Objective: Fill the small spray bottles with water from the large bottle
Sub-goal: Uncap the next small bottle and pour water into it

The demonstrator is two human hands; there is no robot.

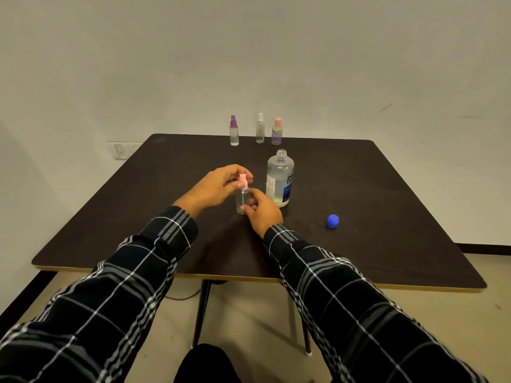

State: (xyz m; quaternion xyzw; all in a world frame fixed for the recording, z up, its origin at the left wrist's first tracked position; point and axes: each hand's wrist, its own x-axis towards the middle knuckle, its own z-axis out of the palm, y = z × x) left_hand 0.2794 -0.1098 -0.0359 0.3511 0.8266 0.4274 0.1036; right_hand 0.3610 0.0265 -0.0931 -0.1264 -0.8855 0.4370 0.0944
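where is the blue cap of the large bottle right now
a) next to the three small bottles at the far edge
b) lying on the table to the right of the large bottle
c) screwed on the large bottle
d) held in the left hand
b: the blue cap lies alone on the table, right of and nearer than the large bottle, whose neck is open.

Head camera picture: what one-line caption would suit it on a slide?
Both hands work a small pink-topped spray bottle beside the open large bottle, blue cap lying aside.
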